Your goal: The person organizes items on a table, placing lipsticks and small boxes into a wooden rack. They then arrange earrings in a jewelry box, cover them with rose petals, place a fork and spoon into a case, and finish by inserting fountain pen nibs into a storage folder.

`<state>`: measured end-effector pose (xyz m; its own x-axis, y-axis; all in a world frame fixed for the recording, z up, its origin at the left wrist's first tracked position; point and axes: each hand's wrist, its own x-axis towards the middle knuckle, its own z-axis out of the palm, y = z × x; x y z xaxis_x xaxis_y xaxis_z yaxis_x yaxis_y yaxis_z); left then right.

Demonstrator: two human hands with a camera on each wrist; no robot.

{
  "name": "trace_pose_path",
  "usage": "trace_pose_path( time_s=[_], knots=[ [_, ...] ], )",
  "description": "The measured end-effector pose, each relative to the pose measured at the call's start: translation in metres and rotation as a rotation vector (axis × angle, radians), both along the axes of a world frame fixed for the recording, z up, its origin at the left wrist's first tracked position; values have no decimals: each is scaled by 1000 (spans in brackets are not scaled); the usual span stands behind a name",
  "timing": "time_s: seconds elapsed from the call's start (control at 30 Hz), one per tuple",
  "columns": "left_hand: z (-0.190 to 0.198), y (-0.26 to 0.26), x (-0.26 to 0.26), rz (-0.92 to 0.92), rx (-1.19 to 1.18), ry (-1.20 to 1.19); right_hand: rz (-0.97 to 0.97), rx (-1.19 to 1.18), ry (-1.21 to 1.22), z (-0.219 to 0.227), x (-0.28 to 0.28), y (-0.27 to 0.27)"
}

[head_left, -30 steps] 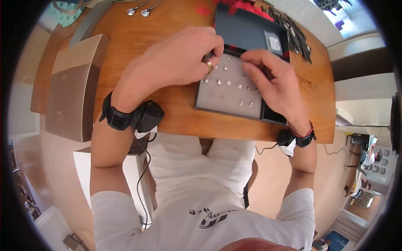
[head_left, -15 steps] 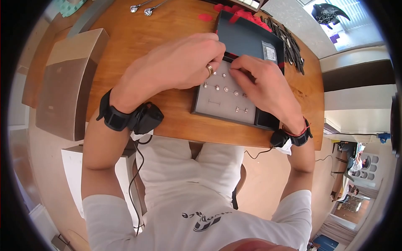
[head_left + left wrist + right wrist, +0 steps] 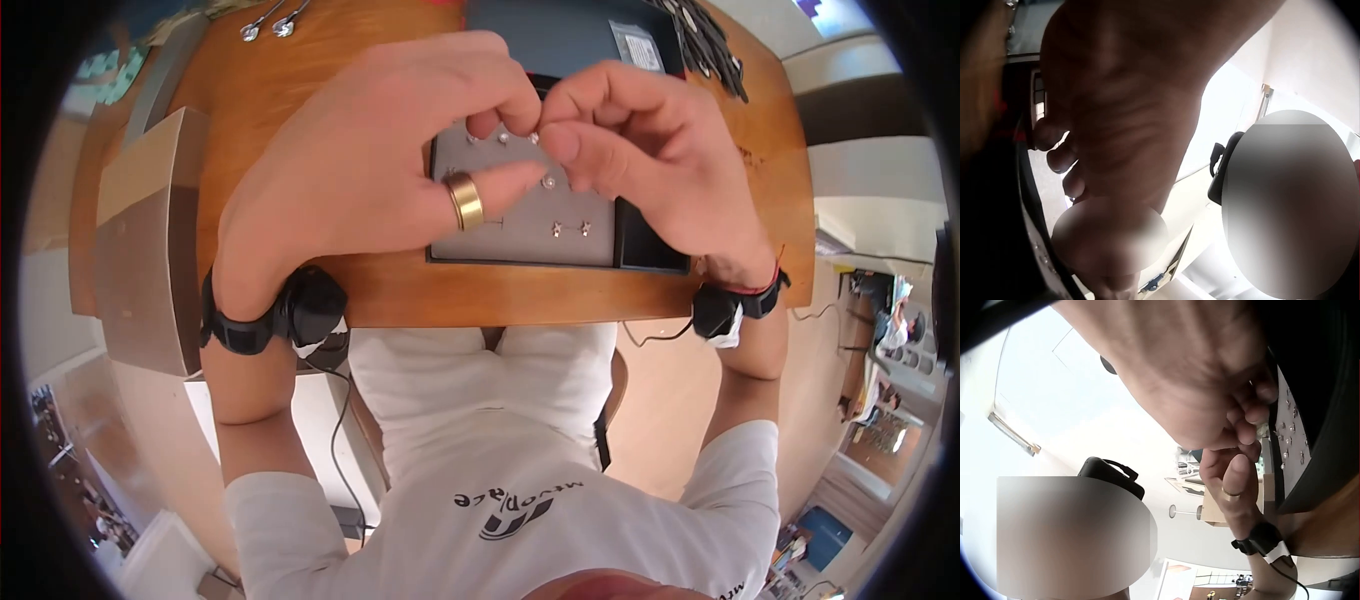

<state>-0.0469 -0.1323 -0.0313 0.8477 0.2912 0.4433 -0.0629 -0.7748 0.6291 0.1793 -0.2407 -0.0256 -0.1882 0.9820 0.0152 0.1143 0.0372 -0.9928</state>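
In the head view my left hand point(image 3: 340, 150), with a gold ring point(image 3: 464, 200) on one digit, and my right hand point(image 3: 660, 160) meet fingertip to fingertip above a grey jewellery tray point(image 3: 522, 243). The right thumb bends in against the forefinger in a pinch; whatever tiny item lies there is hidden, and I cannot tell its kind. My left thumb stretches beneath the bent left fingers. Pairs of small stud earrings point(image 3: 557, 229) sit in the tray's lining, partly covered by both hands. In the right wrist view, more earrings point(image 3: 1284, 442) show beside the curled fingers.
Behind the tray lies a dark box lid point(image 3: 540, 40) with a clear labelled packet point(image 3: 635, 46). Black slender items point(image 3: 705, 45) are heaped at the back right. A tall brown box point(image 3: 150, 240) stands left, near two crystal-tipped metal sticks point(image 3: 268, 28).
Both hands have risen from the tray toward the head camera and come together. The right fingertips have left the tray's studs and now meet the left ones.
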Motion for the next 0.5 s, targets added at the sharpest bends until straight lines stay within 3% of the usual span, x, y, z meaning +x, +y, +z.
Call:
trace_pose_path(
  time_s=[0.2, 0.3, 0.5],
  knots=[
    [-1, 0, 5, 92, 73, -9, 34, 23, -56, 3, 3, 3],
    [0, 1, 5, 90, 136, 4, -56, 31, -99, 0, 1, 1],
    [-1, -1, 6, 100, 40, -1, -20, 87, -75, -6, 2, 1]
  ],
)
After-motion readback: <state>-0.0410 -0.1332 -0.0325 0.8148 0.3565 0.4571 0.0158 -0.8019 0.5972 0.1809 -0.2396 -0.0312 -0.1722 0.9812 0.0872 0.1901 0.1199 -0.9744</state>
